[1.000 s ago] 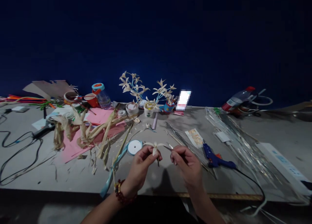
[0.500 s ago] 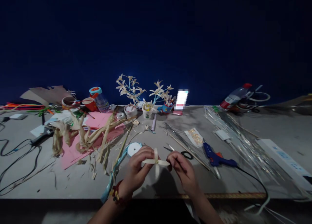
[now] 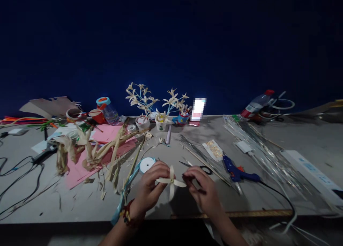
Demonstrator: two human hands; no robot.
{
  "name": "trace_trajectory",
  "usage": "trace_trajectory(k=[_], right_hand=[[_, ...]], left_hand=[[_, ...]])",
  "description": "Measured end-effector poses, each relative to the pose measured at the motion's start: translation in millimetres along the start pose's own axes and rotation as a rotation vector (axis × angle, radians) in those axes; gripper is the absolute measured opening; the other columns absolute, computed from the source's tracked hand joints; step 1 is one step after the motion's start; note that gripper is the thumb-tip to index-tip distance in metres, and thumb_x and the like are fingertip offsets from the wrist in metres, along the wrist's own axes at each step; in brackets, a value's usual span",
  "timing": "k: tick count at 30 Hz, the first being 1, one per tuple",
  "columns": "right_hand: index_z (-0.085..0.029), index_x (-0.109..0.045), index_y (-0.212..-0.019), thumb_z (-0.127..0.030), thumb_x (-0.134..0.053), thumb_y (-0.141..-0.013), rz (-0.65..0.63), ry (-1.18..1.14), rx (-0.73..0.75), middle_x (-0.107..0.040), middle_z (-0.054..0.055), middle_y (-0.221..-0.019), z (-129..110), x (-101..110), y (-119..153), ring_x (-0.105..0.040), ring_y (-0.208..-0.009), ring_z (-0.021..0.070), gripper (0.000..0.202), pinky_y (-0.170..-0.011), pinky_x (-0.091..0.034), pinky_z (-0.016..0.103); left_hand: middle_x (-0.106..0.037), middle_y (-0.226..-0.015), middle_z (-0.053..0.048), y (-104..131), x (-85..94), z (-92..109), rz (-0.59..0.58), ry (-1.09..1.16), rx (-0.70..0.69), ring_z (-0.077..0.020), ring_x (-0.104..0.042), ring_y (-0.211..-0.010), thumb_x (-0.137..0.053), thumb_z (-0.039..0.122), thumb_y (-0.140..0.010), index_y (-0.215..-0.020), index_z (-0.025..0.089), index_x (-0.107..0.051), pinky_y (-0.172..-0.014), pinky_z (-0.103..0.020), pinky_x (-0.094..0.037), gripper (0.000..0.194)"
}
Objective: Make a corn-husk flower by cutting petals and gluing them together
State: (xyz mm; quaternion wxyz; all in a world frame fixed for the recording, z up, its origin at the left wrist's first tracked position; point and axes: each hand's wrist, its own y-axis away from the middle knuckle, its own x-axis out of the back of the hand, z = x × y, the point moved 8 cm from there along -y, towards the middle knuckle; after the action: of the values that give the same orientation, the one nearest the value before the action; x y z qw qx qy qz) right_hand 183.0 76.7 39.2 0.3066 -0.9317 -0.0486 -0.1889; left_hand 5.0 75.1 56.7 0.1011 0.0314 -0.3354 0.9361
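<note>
A pale flower with four narrow petals is held upright between the fingers of my left hand, petals facing me. Beaded bracelets circle that wrist. Just right of the petals is my right hand, its fingers curled and the thumb and index finger close together; whether anything small is between them is hidden. Behind my left hand lies a white ribbon spool with blue ribbon trailing toward the table's front edge. Black-handled scissors lie behind my right hand.
Dried husks cover pink paper on the left. Potted pale flowers and a bright phone stand at the back. To the right are a blue glue gun, a bag of flakes, wires and a bottle.
My right hand has drawn slightly away from the right petal, its fingers a little looser. The flower stays in my left hand, slightly turned. The view has shifted a little.
</note>
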Motion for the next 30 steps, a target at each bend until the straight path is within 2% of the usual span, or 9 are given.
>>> trace_trajectory(k=[1, 3, 6, 9, 13, 17, 24, 30], right_hand=[[-0.022, -0.065, -0.093, -0.022, -0.062, -0.094, 0.017, -0.031, 0.015, -0.066, 0.003, -0.082, -5.6, 1.8, -2.7, -0.062, -0.072, 0.0178, 0.003, -0.065, -0.05, 0.027], [-0.024, -0.066, -0.096, -0.017, -0.065, -0.091, 0.028, -0.098, 0.031, -0.065, 0.002, -0.079, -16.1, 2.5, -8.2, -0.061, -0.071, 0.0171, 0.008, -0.065, -0.05, 0.027], [-0.024, -0.068, -0.104, -0.017, -0.071, -0.084, -0.004, -0.186, 0.048, -0.066, 0.004, -0.087, -29.0, -2.9, -16.4, -0.063, -0.079, 0.0199, 0.022, -0.071, -0.052, 0.031], [-0.025, -0.068, -0.102, -0.015, -0.072, -0.081, -0.02, -0.255, 0.068, -0.066, 0.003, -0.088, -36.2, -8.6, -22.9, -0.064, -0.081, 0.02, 0.024, -0.071, -0.052, 0.031], [-0.024, -0.07, -0.095, -0.015, -0.071, -0.082, -0.025, -0.298, 0.077, -0.066, 0.003, -0.084, -39.2, -11.8, -26.1, -0.064, -0.078, 0.0192, 0.015, -0.068, -0.051, 0.029], [-0.023, -0.072, -0.092, -0.015, -0.07, -0.083, -0.04, -0.295, 0.099, -0.065, 0.003, -0.081, -43.4, -11.4, -25.8, -0.063, -0.078, 0.0199, 0.012, -0.072, -0.053, 0.033], [-0.024, -0.072, -0.088, -0.02, -0.068, -0.087, 0.022, -0.29, 0.189, -0.066, 0.003, -0.077, -53.8, -6.8, -28.0, -0.064, -0.075, 0.0203, 0.005, -0.075, -0.055, 0.039], [-0.023, -0.072, -0.087, -0.023, -0.065, -0.092, 0.013, -0.29, 0.229, -0.065, 0.004, -0.073, -58.0, -6.5, -28.9, -0.064, -0.073, 0.0209, 0.009, -0.073, -0.056, 0.04]], left_hand=[[-0.071, -0.088, -0.009, -0.2, -1.1, 0.1, -0.006, 0.0, -0.002, -0.0221, -0.064, -0.087, -0.056, 0.026, -0.1, -0.099, 0.018, -0.069, -0.087, -0.042, -0.048, 0.015], [-0.07, -0.087, -0.008, -0.8, -3.1, 1.0, -0.01, 0.008, -0.009, -0.0217, -0.063, -0.086, -0.056, 0.025, -0.099, -0.098, 0.018, -0.068, -0.085, -0.041, -0.048, 0.014], [-0.069, -0.085, -0.009, -1.7, -6.2, 3.1, -0.012, 0.03, -0.024, -0.0216, -0.062, -0.085, -0.056, 0.027, -0.1, -0.096, 0.017, -0.067, -0.081, -0.04, -0.048, 0.015], [-0.069, -0.084, -0.009, -2.5, -8.4, 6.1, -0.018, 0.038, -0.035, -0.0218, -0.062, -0.085, -0.056, 0.028, -0.1, -0.096, 0.017, -0.067, -0.079, -0.039, -0.049, 0.016], [-0.069, -0.086, -0.009, -3.0, -10.7, 11.3, -0.046, 0.025, -0.053, -0.0214, -0.062, -0.086, -0.056, 0.027, -0.1, -0.096, 0.017, -0.066, -0.08, -0.039, -0.05, 0.015], [-0.069, -0.086, -0.009, -2.2, -10.6, 13.4, -0.052, 0.012, -0.066, -0.0216, -0.063, -0.086, -0.056, 0.028, -0.1, -0.098, 0.018, -0.066, -0.08, -0.039, -0.05, 0.015], [-0.068, -0.085, -0.009, -3.7, -11.4, 18.5, -0.051, 0.006, -0.076, -0.0208, -0.062, -0.086, -0.054, 0.027, -0.101, -0.097, 0.017, -0.065, -0.08, -0.038, -0.051, 0.015], [-0.068, -0.084, -0.009, -6.2, -10.6, 22.8, -0.042, -0.007, -0.079, -0.0205, -0.061, -0.085, -0.054, 0.028, -0.101, -0.095, 0.017, -0.065, -0.08, -0.037, -0.051, 0.016]])
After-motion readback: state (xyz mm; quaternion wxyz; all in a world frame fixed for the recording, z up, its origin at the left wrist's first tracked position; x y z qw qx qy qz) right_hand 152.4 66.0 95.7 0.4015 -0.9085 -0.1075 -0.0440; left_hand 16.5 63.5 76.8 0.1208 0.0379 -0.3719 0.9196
